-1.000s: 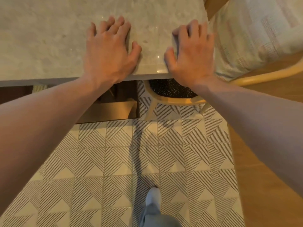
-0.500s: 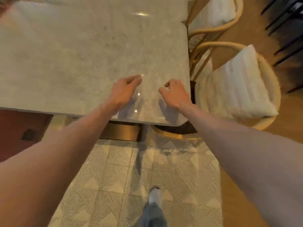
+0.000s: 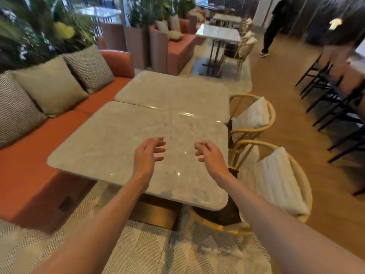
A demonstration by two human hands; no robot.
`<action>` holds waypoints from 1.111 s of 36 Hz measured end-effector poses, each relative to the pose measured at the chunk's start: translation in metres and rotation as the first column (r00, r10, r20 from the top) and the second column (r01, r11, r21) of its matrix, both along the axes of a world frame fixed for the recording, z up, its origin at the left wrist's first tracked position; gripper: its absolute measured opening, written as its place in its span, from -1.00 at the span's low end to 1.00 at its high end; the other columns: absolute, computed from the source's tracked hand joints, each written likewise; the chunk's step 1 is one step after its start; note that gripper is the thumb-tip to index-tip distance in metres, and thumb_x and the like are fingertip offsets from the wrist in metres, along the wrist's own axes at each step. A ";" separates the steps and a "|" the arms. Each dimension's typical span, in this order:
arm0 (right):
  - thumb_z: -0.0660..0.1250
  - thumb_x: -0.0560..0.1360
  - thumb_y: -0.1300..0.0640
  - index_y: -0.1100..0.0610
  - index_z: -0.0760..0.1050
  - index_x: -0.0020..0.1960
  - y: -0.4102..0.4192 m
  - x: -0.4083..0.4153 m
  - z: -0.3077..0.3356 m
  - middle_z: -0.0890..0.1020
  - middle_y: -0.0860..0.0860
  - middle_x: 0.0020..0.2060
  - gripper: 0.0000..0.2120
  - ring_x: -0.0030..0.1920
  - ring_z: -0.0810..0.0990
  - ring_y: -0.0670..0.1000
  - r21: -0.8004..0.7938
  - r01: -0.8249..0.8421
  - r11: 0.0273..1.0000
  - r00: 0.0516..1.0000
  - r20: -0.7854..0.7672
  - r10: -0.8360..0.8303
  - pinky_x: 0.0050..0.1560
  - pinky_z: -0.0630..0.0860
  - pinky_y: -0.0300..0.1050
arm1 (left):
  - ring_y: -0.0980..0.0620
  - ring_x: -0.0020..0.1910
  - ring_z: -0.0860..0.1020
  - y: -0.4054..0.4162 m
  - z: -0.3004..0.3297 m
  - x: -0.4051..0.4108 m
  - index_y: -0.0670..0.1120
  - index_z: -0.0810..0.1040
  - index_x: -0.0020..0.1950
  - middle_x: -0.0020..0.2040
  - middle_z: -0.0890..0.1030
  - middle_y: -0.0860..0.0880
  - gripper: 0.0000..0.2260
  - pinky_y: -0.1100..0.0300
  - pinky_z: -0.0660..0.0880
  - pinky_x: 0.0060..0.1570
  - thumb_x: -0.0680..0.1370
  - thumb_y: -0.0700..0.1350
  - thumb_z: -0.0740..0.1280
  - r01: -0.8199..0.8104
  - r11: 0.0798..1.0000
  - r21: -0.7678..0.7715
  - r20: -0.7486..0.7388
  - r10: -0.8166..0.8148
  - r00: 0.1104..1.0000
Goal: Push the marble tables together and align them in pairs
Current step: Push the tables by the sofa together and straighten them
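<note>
Left hand (image 3: 147, 155) and right hand (image 3: 210, 155) hover over the near table (image 3: 110, 143), fingers loosely curled and spread, holding nothing. Far table (image 3: 173, 91) abuts the near table's far edge, seam slightly skewed. Two wicker chairs (image 3: 284, 186) crowd the near table's right side; an orange sofa (image 3: 29, 165) with cushions (image 3: 51, 86) lines its left. Beyond, a third table (image 3: 218, 32).

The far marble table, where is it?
In the head view, the far marble table sits mid-frame, butted against the near marble table, with the orange sofa left and a wicker chair right.
</note>
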State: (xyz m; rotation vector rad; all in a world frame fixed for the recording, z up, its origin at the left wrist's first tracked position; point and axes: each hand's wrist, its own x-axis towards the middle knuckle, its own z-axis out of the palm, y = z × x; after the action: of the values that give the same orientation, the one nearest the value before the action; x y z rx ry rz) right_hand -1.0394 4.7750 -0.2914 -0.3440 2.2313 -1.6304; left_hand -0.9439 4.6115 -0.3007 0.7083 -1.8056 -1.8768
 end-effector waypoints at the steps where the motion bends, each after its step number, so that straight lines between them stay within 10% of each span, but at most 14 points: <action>1: 0.21 0.65 0.04 0.13 0.52 0.20 -0.002 0.006 0.006 0.60 0.04 0.08 -0.77 0.12 0.57 0.05 -0.010 -0.006 1.000 1.000 -0.008 0.006 0.18 0.50 -0.02 | -0.01 0.06 0.64 0.002 0.005 0.006 -0.01 0.61 0.15 0.10 0.66 -0.05 -0.72 0.05 0.61 0.05 0.68 0.01 0.13 -0.003 1.000 -0.005 -0.016 0.002 1.000; 23: 0.24 0.64 0.13 0.05 0.56 0.02 -0.035 -0.024 0.060 0.63 0.11 0.03 -0.88 0.08 0.60 0.12 -0.112 -0.228 0.967 0.969 -0.119 0.215 0.12 0.53 0.08 | -0.04 0.05 0.64 -0.003 0.049 0.028 -0.03 0.63 0.08 0.04 0.68 -0.05 -0.78 -0.07 0.59 0.09 0.67 -0.03 0.19 -0.258 0.966 -0.006 0.019 0.258 0.966; 40: 0.29 0.59 0.04 0.07 0.51 0.07 0.060 -0.247 -0.074 0.58 0.03 0.06 -0.88 0.09 0.57 0.05 0.345 -0.344 0.873 0.932 0.240 0.273 0.22 0.55 0.08 | -0.15 -0.09 0.60 0.121 -0.110 -0.148 -0.25 0.59 0.10 -0.01 0.64 -0.24 -0.81 -0.02 0.56 -0.14 0.61 -0.17 0.28 -0.529 0.764 0.369 0.383 0.394 0.836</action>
State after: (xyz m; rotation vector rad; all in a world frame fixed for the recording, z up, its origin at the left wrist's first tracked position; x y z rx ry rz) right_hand -1.2859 4.8351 -0.3653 -0.4018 2.1551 -0.9920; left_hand -1.0916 4.7326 -0.4104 1.5190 -1.1427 -1.9183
